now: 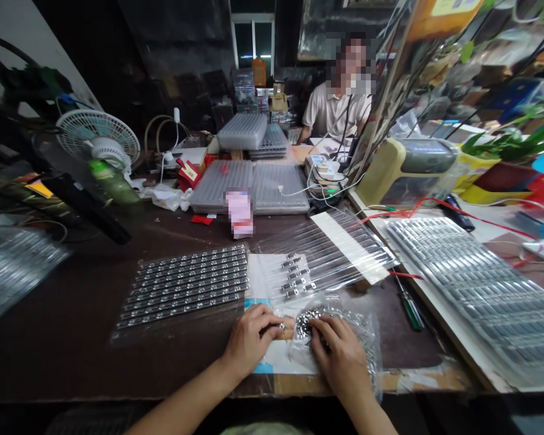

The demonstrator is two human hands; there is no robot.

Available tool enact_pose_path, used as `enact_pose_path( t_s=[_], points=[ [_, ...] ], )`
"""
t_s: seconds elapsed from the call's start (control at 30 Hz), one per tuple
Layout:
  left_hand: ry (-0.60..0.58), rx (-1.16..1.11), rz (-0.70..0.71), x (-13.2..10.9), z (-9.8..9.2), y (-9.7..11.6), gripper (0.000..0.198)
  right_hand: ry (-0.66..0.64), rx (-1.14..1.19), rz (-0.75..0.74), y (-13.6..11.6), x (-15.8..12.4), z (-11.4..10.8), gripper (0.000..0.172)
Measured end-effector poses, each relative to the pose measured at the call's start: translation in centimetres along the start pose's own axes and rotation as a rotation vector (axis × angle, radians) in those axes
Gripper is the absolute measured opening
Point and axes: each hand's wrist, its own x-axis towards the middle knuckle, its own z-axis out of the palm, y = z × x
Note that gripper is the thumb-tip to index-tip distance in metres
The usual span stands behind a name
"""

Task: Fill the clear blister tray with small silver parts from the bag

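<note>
My left hand (252, 335) is closed, with a small shiny metal part (281, 326) pinched at its fingertips above a small wooden block (286, 333). To its right, my right hand (342, 350) reaches into a clear plastic bag (370, 338) full of small metal parts (304, 321). Its fingers are bent together among the parts, and what they grip is hidden. Just beyond the hands, a clear ribbed tray (326, 257) holds several small dark-and-silver pieces (294, 275). Left of it lies another clear tray (185, 284), filled with rows of such pieces.
A filled clear tray (462, 284) lies at the right beside a green-handled screwdriver (411, 311). Stacked trays (281, 187) and a pink packet (239, 214) stand farther back. A white fan (98, 136) is at the left. Across the table sits a person (338, 112).
</note>
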Motion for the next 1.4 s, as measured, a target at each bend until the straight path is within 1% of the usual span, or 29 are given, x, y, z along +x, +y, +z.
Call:
enact_pose_path(
  t_s=[0.17, 0.33, 0.43, 0.53, 0.63, 0.7, 0.77, 0.83, 0.93, 1.03, 1.13, 1.2, 1.27, 1.4],
  points=[
    [-0.006, 0.085, 0.049, -0.1, 0.3, 0.2, 0.014, -0.031, 0.122, 0.061, -0.2, 0.2, -0.3, 0.016],
    [-0.013, 0.121, 0.072, 0.0, 0.5, 0.3, 0.014, -0.055, 0.187, 0.038, -0.2, 0.4, -0.5, 0.018],
    [-0.016, 0.126, 0.067, 0.0, 0.5, 0.4, 0.013, -0.070, 0.218, 0.065, -0.5, 0.6, -0.3, 0.017],
    [0.001, 0.071, 0.068, 0.1, 0.5, 0.2, 0.015, -0.097, 0.218, 0.102, -1.3, 1.1, 0.4, 0.015],
    [0.086, -0.059, 0.022, 0.3, 0.3, -0.3, 0.015, -0.148, 0.157, 0.084, -2.4, 1.6, 1.3, 0.015],
    [0.140, -0.116, -0.017, 0.5, 0.1, -0.8, 0.014, -0.165, 0.110, 0.074, -3.1, 1.9, 1.9, 0.010],
    [0.156, -0.137, -0.032, 0.6, 0.0, -1.1, 0.014, -0.165, 0.074, 0.076, -3.7, 2.1, 2.3, 0.007],
    [0.152, -0.148, -0.036, 0.7, -0.1, -1.2, 0.013, -0.168, 0.039, 0.067, -3.8, 2.1, 2.3, 0.009],
    [0.145, -0.160, -0.050, 0.7, -0.1, -1.3, 0.013, -0.177, -0.026, -0.003, -2.9, 1.7, 1.8, 0.019],
    [0.131, -0.169, -0.080, 0.9, -0.1, -1.2, 0.013, -0.165, -0.129, -0.126, -0.9, 0.6, 0.8, 0.029],
    [0.107, -0.177, -0.117, 1.3, -0.4, -0.8, 0.013, -0.172, -0.203, -0.198, 1.1, -0.5, -0.2, 0.028],
    [0.089, -0.176, -0.127, 1.6, -0.6, -0.3, 0.012, -0.183, -0.200, -0.180, 1.6, -1.0, -0.5, 0.024],
    [0.067, -0.171, -0.109, 1.7, -0.4, 0.5, 0.012, -0.171, -0.179, -0.143, 1.4, -1.1, -0.6, 0.022],
    [0.032, -0.092, 0.008, 1.2, 0.7, 1.5, 0.012, -0.061, -0.100, -0.083, 0.5, -0.6, -0.4, 0.022]
  ],
)
